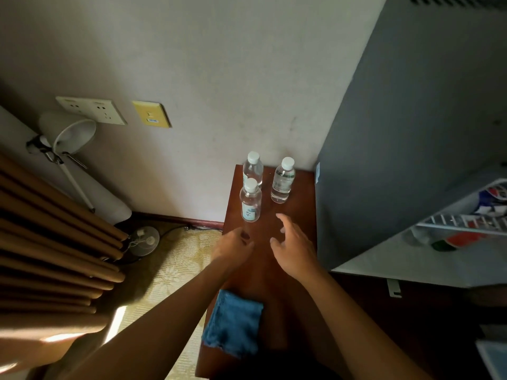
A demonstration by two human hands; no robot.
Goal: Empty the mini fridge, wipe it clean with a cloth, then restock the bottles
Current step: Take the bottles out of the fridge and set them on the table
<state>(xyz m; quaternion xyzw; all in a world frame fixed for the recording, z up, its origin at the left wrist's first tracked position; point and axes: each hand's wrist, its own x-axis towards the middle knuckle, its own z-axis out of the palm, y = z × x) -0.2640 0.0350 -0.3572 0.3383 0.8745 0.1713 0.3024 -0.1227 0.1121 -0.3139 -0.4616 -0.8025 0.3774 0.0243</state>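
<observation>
- On the dark wooden table, by the wall, three clear water bottles with white caps stand upright: the near bottle at the left edge, the far-left bottle just behind it and partly hidden by it, and the right bottle a little apart from both.
- Just short of the near bottle, the left hand hovers over the table edge with its fingers loosely curled and holding nothing; it does not touch the bottle.
- Beside it, the right hand is spread above the table, fingers straight and apart, empty, pointing toward the bottles.
- Nearer the person, a folded blue cloth lies flat at the table's left edge, partly under the left forearm from this view.
- At the right, the grey mini fridge stands touching the table's far-right corner, its door open; the white interior shows a wire shelf with colourful cans or bottles on and below it, too blurred to name.
- Off to the left are brown curtains, a white floor lamp tilted against the wall, and wall sockets next to a yellow plate.
- Below lies a pale patterned carpet.
</observation>
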